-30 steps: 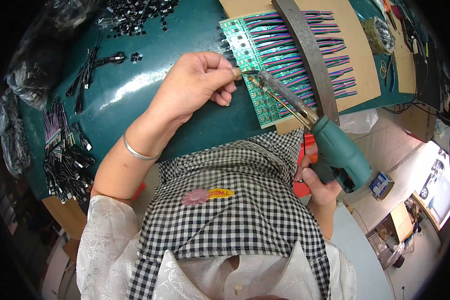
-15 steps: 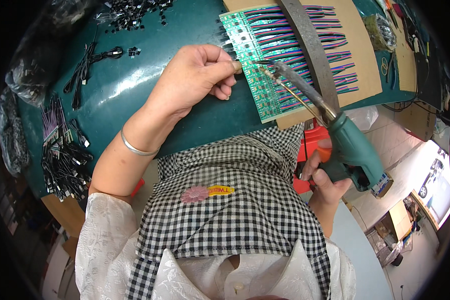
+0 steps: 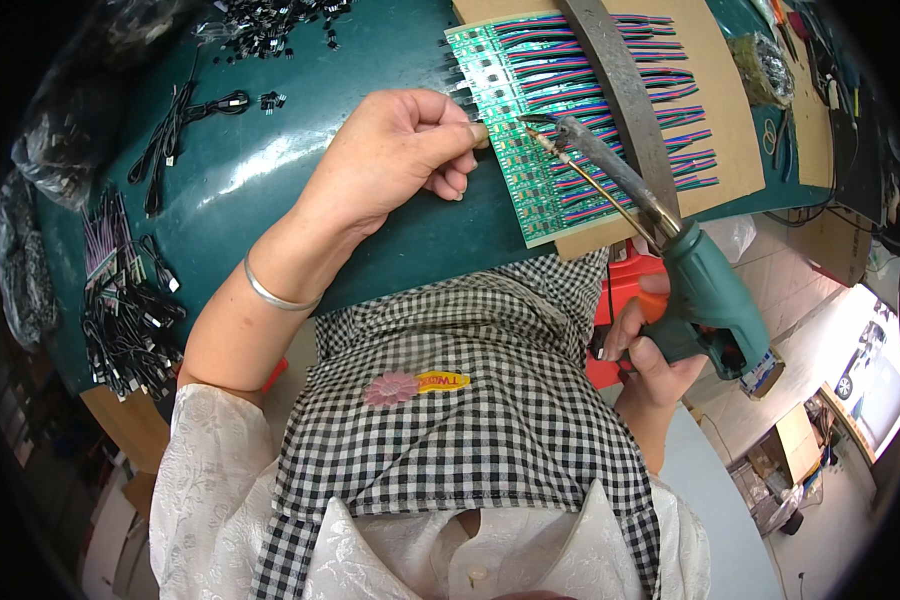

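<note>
A green circuit-board panel (image 3: 505,100) trailing multicoloured wires (image 3: 560,97) lies at one o'clock on brown cardboard (image 3: 725,120), a dark metal bar (image 3: 630,100) across the wires. At half past eleven, the left hand (image 3: 400,150) has thumb and forefinger pressed together by the panel's left edge; I cannot tell whether they pinch anything. At half past three, the right hand (image 3: 660,375) grips a green plastic soldering gun (image 3: 705,270) aimed toward ten o'clock.
</note>
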Tool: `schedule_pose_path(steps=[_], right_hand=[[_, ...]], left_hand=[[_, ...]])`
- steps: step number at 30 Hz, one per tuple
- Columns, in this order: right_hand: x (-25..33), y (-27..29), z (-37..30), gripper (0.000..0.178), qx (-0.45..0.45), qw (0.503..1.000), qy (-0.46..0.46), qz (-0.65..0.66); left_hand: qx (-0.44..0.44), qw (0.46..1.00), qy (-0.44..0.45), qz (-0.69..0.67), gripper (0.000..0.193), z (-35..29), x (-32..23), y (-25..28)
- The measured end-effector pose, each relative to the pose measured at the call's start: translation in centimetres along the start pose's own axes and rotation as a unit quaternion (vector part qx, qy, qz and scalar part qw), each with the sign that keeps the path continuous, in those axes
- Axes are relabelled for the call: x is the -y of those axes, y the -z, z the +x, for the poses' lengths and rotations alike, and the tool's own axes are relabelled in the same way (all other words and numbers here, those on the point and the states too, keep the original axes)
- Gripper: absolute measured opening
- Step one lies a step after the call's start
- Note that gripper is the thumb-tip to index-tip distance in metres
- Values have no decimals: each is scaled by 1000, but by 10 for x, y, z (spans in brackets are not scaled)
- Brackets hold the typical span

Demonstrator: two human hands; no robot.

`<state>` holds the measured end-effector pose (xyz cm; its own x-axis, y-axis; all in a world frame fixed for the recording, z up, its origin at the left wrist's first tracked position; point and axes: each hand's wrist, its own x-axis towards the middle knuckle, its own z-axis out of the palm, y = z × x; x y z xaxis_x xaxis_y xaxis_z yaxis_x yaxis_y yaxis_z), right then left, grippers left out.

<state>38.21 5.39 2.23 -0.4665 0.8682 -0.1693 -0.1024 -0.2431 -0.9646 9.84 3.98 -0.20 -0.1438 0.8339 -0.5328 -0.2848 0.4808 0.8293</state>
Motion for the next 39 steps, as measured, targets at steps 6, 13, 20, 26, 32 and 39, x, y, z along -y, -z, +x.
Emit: schedule_pose_path(steps=[6,13,20,26,32,39], right_hand=[[2,-2,3,62,7,1000,-13,-12],[7,-3,2,61,0,1000,3,7],[5,10,8,62,28,999,31,19],[6,7,10,61,16,999,42,12],[9,2,13,61,31,999,30,11],[8,-1,9,61,13,999,25,15]], left_hand=[[0,1000,-4,-2,13,2,3,3],[16,1000,5,-19,16,-2,1,1],[-7,999,-36,-27,16,-18,2,15],[-332,749,-306,485,15,-27,0,80],[-334,715,-265,554,14,-24,3,104],[-312,744,-249,536,14,-29,0,106]])
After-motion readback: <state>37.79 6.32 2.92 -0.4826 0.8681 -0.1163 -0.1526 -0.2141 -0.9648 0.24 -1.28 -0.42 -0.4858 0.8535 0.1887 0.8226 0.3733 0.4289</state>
